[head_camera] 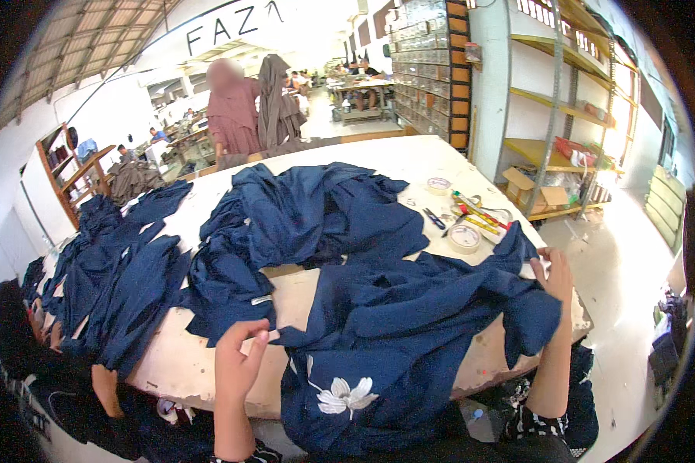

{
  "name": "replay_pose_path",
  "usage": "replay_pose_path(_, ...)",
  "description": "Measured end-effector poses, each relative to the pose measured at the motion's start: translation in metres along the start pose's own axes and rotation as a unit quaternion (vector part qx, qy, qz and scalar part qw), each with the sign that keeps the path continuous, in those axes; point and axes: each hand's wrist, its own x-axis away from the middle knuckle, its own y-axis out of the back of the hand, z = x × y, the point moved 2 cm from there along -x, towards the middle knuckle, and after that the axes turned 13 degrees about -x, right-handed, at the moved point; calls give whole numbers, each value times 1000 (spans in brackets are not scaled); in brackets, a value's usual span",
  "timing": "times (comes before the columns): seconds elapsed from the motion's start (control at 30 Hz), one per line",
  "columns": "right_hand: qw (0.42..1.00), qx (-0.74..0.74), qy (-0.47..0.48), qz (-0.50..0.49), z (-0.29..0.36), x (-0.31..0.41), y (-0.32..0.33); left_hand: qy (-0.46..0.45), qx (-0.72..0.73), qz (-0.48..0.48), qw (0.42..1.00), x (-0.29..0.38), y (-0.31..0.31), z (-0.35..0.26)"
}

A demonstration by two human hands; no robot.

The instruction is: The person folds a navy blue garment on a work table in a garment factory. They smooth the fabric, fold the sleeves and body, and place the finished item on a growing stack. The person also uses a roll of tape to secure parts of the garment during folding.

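Observation:
A navy cloth garment (405, 312) lies rumpled across the table edge before me and hangs down towards my lap. Near its lower front it bears a white embroidered flower (347, 396). At its left corner my left hand (240, 356) pinches a small white tag (273, 335) between thumb and fingers. My right hand (555, 275) is at the garment's far right edge, thumb and fingers bent around a pale spot. Whether it grips the cloth there is unclear. Part of the garment drapes against my right forearm.
More navy garments (318, 214) are heaped mid-table (237, 382), others (127, 283) at the left beside a co-worker's arm (105, 388). Tape rolls (464, 238), a measuring tape (479, 215) and thread snips (434, 219) lie at the right. A person (231, 116) stands beyond the table; shelves (556, 98) stand right.

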Motion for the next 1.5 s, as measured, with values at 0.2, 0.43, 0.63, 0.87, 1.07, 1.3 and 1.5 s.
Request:
replay_pose_path(0.2, 984, -10, -78, 158, -27, 43, 6, 66, -69, 139, 986, -37, -53, 21)
replay_pose_path(0.43, 992, 47, 84, 80, -27, 40, -33, 36, -123, 137, 982, -60, -97, 37)
replay_pose_path(0.63, 970, 28, 155, -186, -17, -11, 33, 162, 268, -98, 945, -52, -21, 13)
replay_pose_path(0.87, 974, 168, 103, -112, -32, 6, -3, 188, 258, -3, 948, 27, -35, 32)
replay_pose_path(1.07, 926, -131, 270, 229, 93, 62, -99, 138, 247, -42, 958, 51, -40, 19)
replay_pose_path(1.3, 904, -136, 335, 227, 88, 55, -113, -7, -38, 6, 999, 50, -18, -4)
replay_pose_path(1.5, 946, -94, 278, 137, 80, 71, -39, -71, -74, -79, 992, 69, -20, -32)
